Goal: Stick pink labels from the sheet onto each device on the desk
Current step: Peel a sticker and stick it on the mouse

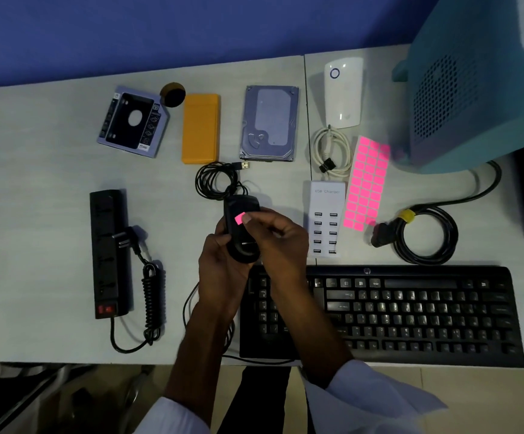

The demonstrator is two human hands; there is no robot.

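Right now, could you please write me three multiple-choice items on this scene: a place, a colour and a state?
1. The label sheet lies: A left of the charger; B right of it; C on top of it.
2. The box beside the hard drive is: A green; B orange; C white.
3. The mouse is: A lying untouched; B hanging by its cord; C gripped by the left hand.
Answers: 1 B, the sheet lies along the charger's right side; 2 B, it is plainly orange; 3 C, the left hand grips it while the right hand holds a pink label on it.
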